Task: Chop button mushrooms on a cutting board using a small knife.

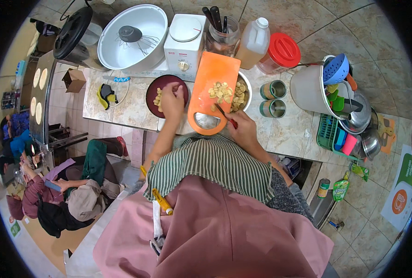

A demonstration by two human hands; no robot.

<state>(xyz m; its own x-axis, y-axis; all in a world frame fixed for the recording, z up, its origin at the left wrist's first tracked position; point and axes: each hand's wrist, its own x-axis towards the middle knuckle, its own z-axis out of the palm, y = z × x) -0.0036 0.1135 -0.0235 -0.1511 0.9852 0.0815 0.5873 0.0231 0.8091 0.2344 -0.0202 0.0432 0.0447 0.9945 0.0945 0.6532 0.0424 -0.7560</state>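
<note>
My left hand is over a dark red plate holding small pale mushrooms. Its fingers are curled together, and whatever is between them is hidden. In my right hand is a knife with a red handle, its blade over the lower part of an orange cutting board. Sliced mushrooms lie in a heap on the board, close to the blade. Partly under the board's right edge stands a white bowl with more slices. Right of it are two opened cans.
Behind the board stand a white food processor with a big bowl, a plastic jug and a red-lidded container. A white bucket and a green dish rack are at right. Another person sits at left.
</note>
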